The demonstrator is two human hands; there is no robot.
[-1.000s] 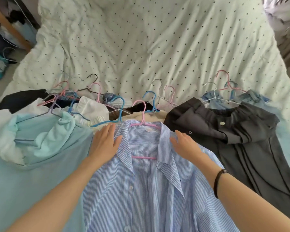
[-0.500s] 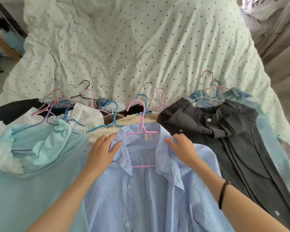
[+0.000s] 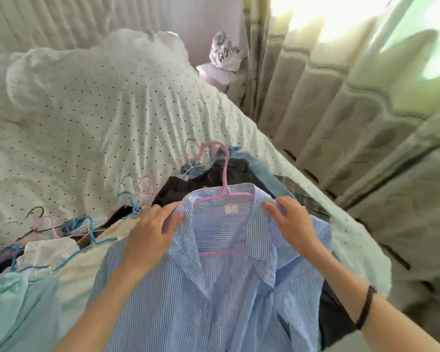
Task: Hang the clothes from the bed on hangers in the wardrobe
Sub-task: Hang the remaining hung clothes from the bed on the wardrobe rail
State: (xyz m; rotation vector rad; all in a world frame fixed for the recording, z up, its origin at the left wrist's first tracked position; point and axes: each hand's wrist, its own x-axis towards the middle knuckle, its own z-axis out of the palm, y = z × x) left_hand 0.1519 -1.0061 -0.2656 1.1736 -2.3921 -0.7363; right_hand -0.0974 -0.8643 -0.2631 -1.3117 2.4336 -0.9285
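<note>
Whereas 0.5 s ago the striped shirt (image 3: 214, 288) lay flat on the bed (image 3: 92, 128), it now rises at lower centre of the frame, its pink hanger (image 3: 225, 191) hook clear above the dark garment (image 3: 188, 186). The left hand (image 3: 150, 235) and right hand (image 3: 292, 224) each grip 1 shoulder. The view has swung toward the curtains (image 3: 341, 110); carrying to the wardrobe likely follows.
</note>
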